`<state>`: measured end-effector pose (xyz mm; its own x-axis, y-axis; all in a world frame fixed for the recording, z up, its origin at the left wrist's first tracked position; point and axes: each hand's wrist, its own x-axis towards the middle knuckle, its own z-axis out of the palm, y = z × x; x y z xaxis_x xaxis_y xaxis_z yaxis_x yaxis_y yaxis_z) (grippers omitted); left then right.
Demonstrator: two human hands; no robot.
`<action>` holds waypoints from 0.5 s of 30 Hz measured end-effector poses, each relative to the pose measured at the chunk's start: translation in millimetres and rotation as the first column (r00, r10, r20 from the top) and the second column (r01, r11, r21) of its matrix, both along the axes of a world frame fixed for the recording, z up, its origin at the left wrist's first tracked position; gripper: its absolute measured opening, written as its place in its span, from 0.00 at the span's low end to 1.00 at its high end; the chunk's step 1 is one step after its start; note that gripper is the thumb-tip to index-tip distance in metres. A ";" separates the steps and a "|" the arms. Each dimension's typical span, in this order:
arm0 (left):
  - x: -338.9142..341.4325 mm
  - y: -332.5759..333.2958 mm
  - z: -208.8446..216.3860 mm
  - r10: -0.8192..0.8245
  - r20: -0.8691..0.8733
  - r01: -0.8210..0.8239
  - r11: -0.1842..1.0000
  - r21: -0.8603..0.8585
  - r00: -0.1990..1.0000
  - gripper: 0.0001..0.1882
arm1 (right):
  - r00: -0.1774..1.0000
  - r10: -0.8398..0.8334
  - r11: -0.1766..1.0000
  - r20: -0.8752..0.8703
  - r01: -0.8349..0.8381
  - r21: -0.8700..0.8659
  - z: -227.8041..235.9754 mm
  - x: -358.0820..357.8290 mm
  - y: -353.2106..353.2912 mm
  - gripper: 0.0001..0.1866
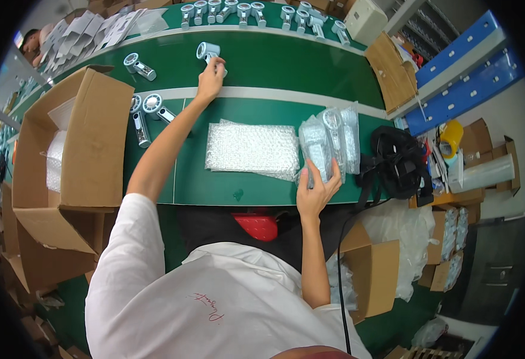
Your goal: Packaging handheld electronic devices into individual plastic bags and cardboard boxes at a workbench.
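Note:
My left hand point(211, 79) reaches forward over the green belt, its fingers closed round the handle of a pale blue handheld fan point(207, 50). My right hand point(315, 192) has its fingers apart at the lower end of a bubble-wrapped fan point(315, 142), seemingly touching the wrap. More wrapped fans point(333, 122) lie against it on the right. Between my hands a stack of bubble-wrap bags point(252, 148) lies flat on the green table. Two bare fans, one of them a fan point(153, 104) partly covered by my left forearm, lie by the carton. Another fan point(139, 66) lies on the belt.
A large open carton point(95, 137) stands at the left with bubble wrap inside. A black bag point(397, 161) with straps sits at the table's right edge. Several fans point(244, 13) line the far side. A black cable point(341, 281) runs down past my right arm.

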<state>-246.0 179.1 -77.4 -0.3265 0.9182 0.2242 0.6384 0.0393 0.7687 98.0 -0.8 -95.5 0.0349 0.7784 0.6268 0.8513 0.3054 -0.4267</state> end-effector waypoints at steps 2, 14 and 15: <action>10.6 -24.8 -1.6 -0.082 0.298 0.017 0.976 0.216 0.951 0.13 | 0.999 0.012 0.999 -0.043 -0.011 0.031 -1.6 -0.8 -5.9 0.16; 126.1 -188.9 72.9 -0.764 -0.082 0.764 0.644 -0.035 0.640 0.08 | 0.230 0.198 0.922 -0.953 -0.373 0.101 59.1 -35.0 -43.8 0.28; 136.8 -198.6 72.0 -0.773 -0.070 0.773 0.633 -0.037 0.630 0.08 | 0.239 0.184 0.928 -0.953 -0.361 0.089 67.2 -34.9 -47.5 0.28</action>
